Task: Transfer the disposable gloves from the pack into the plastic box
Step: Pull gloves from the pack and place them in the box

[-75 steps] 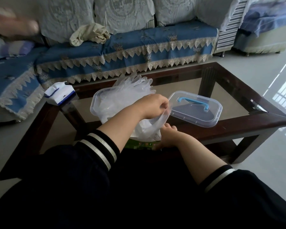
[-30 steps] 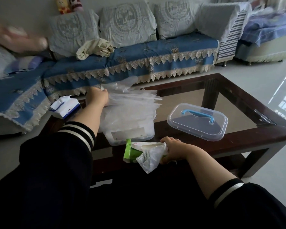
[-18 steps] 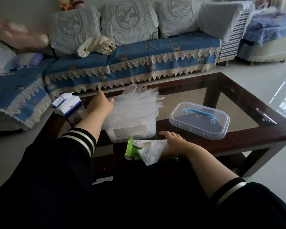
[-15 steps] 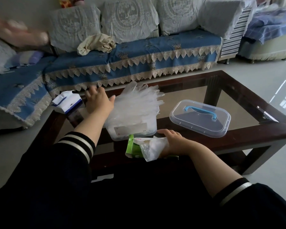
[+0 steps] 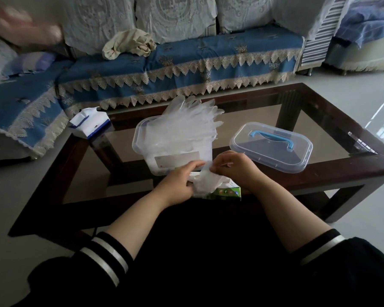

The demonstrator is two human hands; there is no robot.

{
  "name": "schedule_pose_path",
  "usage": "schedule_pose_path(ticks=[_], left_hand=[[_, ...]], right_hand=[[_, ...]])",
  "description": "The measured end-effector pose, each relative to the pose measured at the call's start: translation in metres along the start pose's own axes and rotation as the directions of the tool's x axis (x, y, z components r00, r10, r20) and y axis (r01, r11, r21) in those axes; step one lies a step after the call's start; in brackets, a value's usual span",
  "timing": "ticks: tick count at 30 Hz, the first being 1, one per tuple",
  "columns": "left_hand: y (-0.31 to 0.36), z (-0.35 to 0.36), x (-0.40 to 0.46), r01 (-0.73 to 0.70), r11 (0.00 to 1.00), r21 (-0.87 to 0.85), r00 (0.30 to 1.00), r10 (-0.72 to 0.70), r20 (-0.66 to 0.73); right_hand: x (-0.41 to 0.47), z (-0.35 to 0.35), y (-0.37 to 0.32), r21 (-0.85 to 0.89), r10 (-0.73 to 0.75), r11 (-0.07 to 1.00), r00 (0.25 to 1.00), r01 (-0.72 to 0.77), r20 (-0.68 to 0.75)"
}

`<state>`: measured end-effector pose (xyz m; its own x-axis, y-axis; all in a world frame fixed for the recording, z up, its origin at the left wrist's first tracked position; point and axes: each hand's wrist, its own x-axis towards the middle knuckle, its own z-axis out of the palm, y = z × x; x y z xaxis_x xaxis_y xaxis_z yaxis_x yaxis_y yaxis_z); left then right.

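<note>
While both hands pinch one glove over the pack, left hand and right hand sit just near of the plastic box.

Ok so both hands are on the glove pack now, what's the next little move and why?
Probably pull the pinched gloves clear of the pack and lift them to the plastic box. Left hand and right hand both pinch the plastic at the pack's opening, and the box stands open just behind.
</note>
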<state>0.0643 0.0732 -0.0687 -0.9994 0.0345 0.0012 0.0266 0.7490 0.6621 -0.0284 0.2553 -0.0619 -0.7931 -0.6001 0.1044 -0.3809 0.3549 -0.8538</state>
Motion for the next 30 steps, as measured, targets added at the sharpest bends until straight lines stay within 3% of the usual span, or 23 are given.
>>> schedule_pose_path(ticks=[3,5,9,13,17,24,30], left_hand=[[-0.002,0.01,0.007,0.028,0.999,0.023,0.99,-0.031,0.14],[-0.006,0.015,0.012,0.029,0.98,0.195,0.993,-0.05,0.107],[-0.009,0.025,0.021,-0.019,0.847,0.532,1.0,0.011,0.019],[-0.011,0.026,0.018,-0.07,0.891,0.449,0.997,0.077,0.002],[-0.009,0.024,0.014,-0.027,0.945,0.327,0.999,0.039,-0.03],[-0.005,0.03,0.015,-0.004,0.928,0.372,1.0,-0.002,0.016],[-0.014,0.031,0.018,-0.029,0.915,0.403,0.999,0.038,-0.013]], right_hand=[[-0.002,0.003,-0.005,0.043,0.023,0.999,0.991,-0.017,-0.135],[-0.003,0.006,-0.007,0.037,0.024,0.999,0.981,-0.017,-0.191],[-0.002,0.009,-0.009,-0.01,-0.005,1.0,0.96,0.003,-0.28],[0.001,0.013,-0.008,0.005,-0.021,1.0,0.932,0.025,-0.362],[0.005,0.017,-0.009,0.047,-0.019,0.998,0.894,0.045,-0.448],[0.004,0.023,-0.015,0.127,0.008,0.991,0.922,0.045,-0.386],[-0.007,0.028,-0.026,0.161,-0.138,0.957,0.866,0.242,-0.48]])
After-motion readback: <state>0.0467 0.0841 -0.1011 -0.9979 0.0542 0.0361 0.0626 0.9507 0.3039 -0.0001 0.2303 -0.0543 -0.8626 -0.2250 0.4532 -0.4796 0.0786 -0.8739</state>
